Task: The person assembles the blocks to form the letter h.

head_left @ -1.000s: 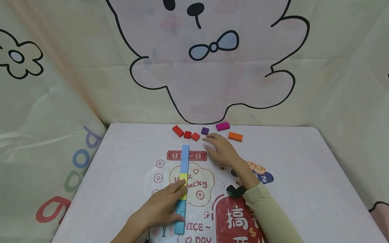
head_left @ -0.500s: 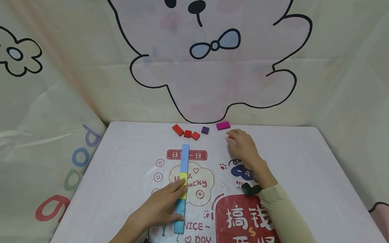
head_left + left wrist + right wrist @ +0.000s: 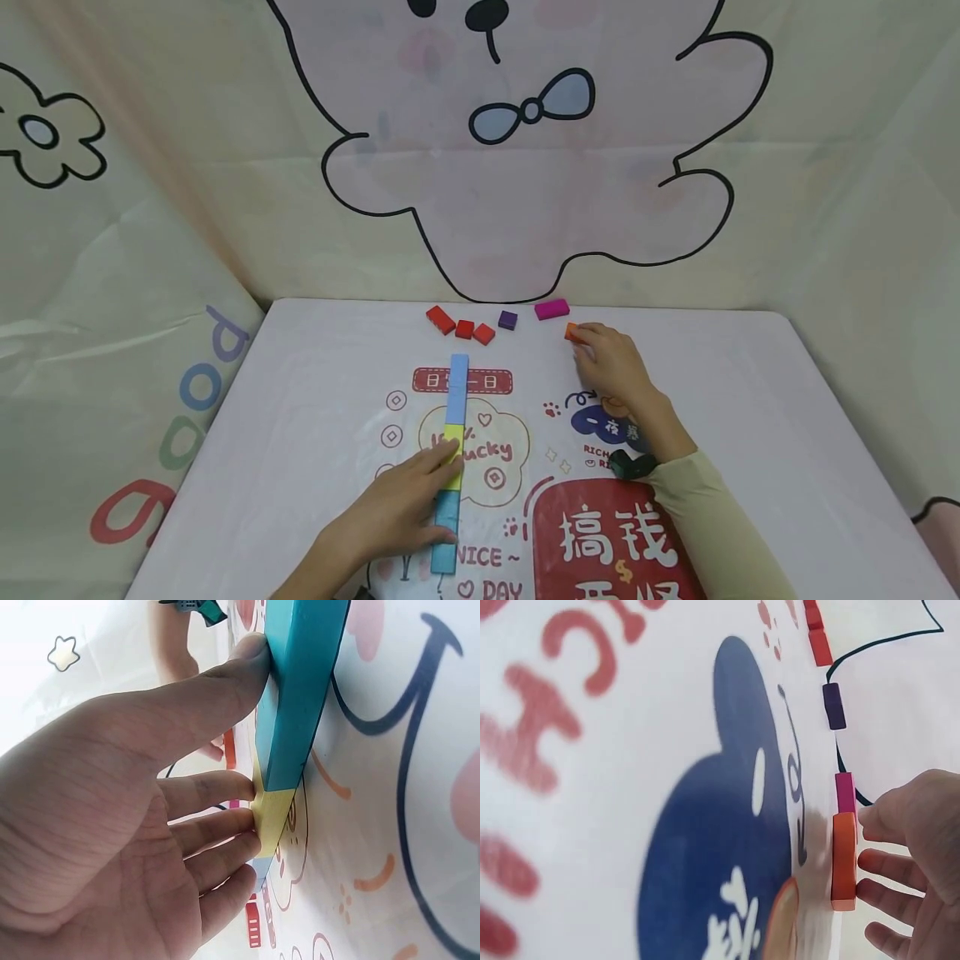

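Note:
A straight row of blocks lies on the printed table: light blue blocks [image 3: 457, 392] at the far end, a yellow section [image 3: 453, 433] in the middle and teal blocks [image 3: 446, 554] nearest. My left hand [image 3: 397, 508] rests along this row, its thumb on the teal part and its fingertips on the yellow part [image 3: 271, 821]. At the back right, my right hand [image 3: 615, 362] touches an orange block [image 3: 844, 862] with its fingertips. The fingers are over the block's upper side, not wrapped round it. In the head view they hide most of the block.
Red blocks [image 3: 464, 329] lie at the back of the table, left of a dark purple block [image 3: 507, 320]. A magenta block [image 3: 552, 309] lies by the back edge, near the orange one. Behind the table hangs a printed cloth [image 3: 600, 192].
My right hand has moved right from beside the purple block to the orange block, uncovering its left end just now. The left hand stays on the row.

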Action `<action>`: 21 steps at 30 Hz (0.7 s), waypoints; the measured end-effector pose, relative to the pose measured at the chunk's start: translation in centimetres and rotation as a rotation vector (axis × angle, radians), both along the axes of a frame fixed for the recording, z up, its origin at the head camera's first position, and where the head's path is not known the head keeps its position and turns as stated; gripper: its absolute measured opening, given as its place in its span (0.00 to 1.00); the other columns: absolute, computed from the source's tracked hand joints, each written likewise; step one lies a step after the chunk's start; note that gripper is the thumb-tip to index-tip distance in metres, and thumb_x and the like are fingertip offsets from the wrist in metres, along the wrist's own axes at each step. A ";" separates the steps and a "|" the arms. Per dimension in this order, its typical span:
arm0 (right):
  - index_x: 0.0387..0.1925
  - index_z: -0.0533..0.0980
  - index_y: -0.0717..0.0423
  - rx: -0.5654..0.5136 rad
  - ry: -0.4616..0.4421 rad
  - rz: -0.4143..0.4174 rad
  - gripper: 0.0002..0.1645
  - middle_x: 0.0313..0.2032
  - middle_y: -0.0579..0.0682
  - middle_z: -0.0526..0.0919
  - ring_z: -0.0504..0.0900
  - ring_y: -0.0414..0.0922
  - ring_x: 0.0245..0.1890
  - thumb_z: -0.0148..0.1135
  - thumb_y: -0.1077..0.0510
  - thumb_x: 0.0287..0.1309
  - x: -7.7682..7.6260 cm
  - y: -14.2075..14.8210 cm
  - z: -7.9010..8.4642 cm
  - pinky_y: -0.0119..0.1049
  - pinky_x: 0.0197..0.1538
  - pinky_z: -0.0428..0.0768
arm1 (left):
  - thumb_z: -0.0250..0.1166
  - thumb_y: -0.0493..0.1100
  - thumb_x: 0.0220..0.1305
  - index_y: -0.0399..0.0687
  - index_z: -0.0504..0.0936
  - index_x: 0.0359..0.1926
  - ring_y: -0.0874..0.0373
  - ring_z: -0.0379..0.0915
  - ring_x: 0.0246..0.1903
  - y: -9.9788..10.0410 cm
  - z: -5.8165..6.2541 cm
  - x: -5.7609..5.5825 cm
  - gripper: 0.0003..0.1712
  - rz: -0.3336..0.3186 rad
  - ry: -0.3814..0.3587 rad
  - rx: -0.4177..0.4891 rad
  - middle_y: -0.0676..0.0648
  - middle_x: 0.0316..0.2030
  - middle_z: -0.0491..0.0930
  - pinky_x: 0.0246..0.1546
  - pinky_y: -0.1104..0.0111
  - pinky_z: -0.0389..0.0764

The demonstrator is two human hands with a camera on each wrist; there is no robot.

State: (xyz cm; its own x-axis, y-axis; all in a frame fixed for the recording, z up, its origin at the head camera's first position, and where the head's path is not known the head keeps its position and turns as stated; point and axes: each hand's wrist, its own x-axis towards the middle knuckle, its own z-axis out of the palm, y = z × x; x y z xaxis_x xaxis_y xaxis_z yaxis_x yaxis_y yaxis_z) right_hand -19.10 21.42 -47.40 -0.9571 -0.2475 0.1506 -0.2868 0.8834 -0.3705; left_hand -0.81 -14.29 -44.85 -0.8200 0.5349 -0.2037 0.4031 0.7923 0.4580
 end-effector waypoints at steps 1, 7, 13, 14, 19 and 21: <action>0.65 0.80 0.61 0.005 -0.004 0.003 0.26 0.66 0.63 0.81 0.79 0.65 0.67 0.64 0.56 0.70 0.0 0.0 0.0 0.67 0.73 0.72 | 0.82 0.63 0.52 0.53 0.70 0.78 0.46 0.62 0.80 0.0 0.0 0.0 0.56 0.000 -0.001 0.000 0.50 0.81 0.64 0.70 0.45 0.78; 0.67 0.78 0.62 0.033 -0.057 0.011 0.28 0.70 0.65 0.77 0.76 0.67 0.70 0.63 0.54 0.71 -0.1 0.4 0.1 0.68 0.74 0.70 | 0.81 0.63 0.53 0.54 0.69 0.79 0.47 0.62 0.80 0.1 -0.1 -0.1 0.56 -0.001 -0.010 0.005 0.51 0.82 0.63 0.71 0.44 0.77; 0.66 0.79 0.62 0.029 -0.073 -0.007 0.27 0.67 0.66 0.78 0.78 0.67 0.64 0.63 0.55 0.71 0.0 0.7 0.3 0.67 0.70 0.75 | 0.81 0.64 0.53 0.54 0.69 0.79 0.47 0.60 0.81 0.3 -0.1 -0.2 0.56 -0.004 -0.009 0.005 0.51 0.82 0.62 0.72 0.46 0.76; 0.66 0.79 0.63 0.030 -0.076 -0.005 0.27 0.66 0.67 0.78 0.79 0.67 0.63 0.62 0.55 0.72 0.1 0.6 0.4 0.66 0.69 0.76 | 0.81 0.65 0.53 0.54 0.69 0.79 0.47 0.60 0.81 0.3 -0.1 -0.2 0.56 -0.003 -0.009 0.000 0.52 0.82 0.62 0.72 0.46 0.76; 0.63 0.81 0.65 0.056 -0.097 0.010 0.25 0.66 0.68 0.77 0.80 0.67 0.61 0.61 0.55 0.72 0.4 0.2 0.7 0.65 0.67 0.79 | 0.81 0.65 0.53 0.54 0.68 0.79 0.47 0.60 0.81 0.0 -0.2 -0.2 0.57 -0.005 -0.010 -0.011 0.51 0.82 0.62 0.73 0.46 0.76; 0.63 0.80 0.66 0.066 -0.115 0.022 0.26 0.68 0.68 0.76 0.80 0.67 0.62 0.62 0.54 0.71 0.5 0.0 0.8 0.65 0.68 0.79 | 0.80 0.65 0.53 0.54 0.68 0.79 0.47 0.60 0.81 -0.1 -0.1 -0.1 0.57 -0.006 -0.010 -0.009 0.51 0.82 0.62 0.72 0.46 0.76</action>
State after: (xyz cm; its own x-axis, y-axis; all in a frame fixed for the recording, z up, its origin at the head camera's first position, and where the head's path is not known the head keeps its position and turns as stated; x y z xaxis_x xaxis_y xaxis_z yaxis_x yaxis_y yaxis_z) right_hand -18.57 21.47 -46.60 -0.9612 -0.2748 0.0226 -0.2656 0.9008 -0.3435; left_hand -0.93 -14.37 -44.98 -0.8149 0.5379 -0.2161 0.4033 0.7939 0.4551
